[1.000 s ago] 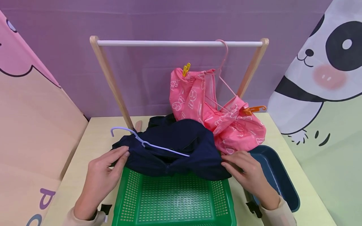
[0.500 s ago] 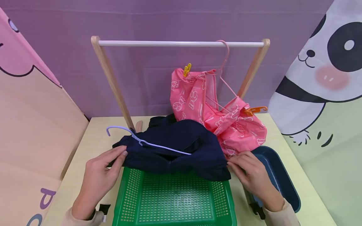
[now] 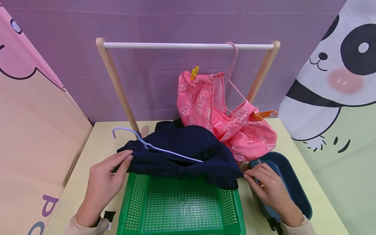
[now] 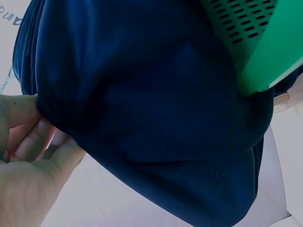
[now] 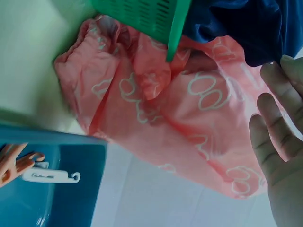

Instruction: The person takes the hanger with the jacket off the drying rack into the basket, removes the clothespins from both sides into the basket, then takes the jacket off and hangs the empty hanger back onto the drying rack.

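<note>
A navy zip-up jacket (image 3: 188, 137) lies bunched over the back of the green basket. My left hand (image 3: 102, 184) pinches its left edge between thumb and fingers; the left wrist view shows the same grip, with a zipper running along the jacket (image 4: 142, 94). At the other side, my right hand (image 3: 271, 189) pinches a corner of the cloth and holds it stretched outward. A lavender hanger (image 3: 173, 152) lies across the jacket, its hook pointing left and its right end tucked into the opening. In the right wrist view, thumb and forefinger of my right hand (image 5: 284, 137) meet on the navy cloth.
Behind stands a wooden rack with a white rod (image 3: 176, 46). A pink printed jacket (image 3: 196, 101) hangs there on a pink hanger, with a yellow clip (image 3: 194, 72) and an orange clip (image 3: 264, 114). The green basket (image 3: 124, 209) is in front; a blue tray (image 3: 296, 186) holding clips (image 5: 52, 176) sits right.
My right hand has moved right and slightly down, drawing the jacket's right corner outward. The hanger has shifted slightly. My left hand stays at the left edge.
</note>
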Motion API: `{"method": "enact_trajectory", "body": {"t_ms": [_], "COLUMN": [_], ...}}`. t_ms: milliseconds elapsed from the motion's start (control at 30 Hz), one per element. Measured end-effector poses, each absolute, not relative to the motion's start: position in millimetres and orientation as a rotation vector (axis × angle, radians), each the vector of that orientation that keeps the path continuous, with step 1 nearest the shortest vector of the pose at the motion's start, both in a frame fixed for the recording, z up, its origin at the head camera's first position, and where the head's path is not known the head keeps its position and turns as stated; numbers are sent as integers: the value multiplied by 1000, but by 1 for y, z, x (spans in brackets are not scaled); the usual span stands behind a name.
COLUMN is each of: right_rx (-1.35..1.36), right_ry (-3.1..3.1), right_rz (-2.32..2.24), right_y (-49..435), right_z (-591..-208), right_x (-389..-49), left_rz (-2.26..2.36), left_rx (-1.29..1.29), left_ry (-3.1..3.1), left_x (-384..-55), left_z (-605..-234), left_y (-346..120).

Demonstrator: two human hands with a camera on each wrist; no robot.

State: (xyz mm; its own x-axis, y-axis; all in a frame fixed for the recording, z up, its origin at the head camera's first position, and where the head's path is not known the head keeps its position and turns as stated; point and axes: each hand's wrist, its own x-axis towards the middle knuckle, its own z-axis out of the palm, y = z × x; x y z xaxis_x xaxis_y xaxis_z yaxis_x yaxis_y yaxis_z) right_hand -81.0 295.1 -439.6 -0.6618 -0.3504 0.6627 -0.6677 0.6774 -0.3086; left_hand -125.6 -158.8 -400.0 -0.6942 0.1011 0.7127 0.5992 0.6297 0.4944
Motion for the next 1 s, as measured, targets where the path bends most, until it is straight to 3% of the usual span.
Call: {"method": "enact_trajectory", "body": {"t_ms": [667,1000], "right_rx": [844,848], "right_ry": [-2259,-2329], "right_rz": [814,817], "right_y": [307,283], "right_z": [-453,-439], "right_x": [-69,-77], "left_rz": [-928,-936], "left_rx": [-350,-488], "left_ry": [-2229,-2204], "left_x": [-130,-128], "left_z": [-403,-400], "left_y": [-160,-152]}}
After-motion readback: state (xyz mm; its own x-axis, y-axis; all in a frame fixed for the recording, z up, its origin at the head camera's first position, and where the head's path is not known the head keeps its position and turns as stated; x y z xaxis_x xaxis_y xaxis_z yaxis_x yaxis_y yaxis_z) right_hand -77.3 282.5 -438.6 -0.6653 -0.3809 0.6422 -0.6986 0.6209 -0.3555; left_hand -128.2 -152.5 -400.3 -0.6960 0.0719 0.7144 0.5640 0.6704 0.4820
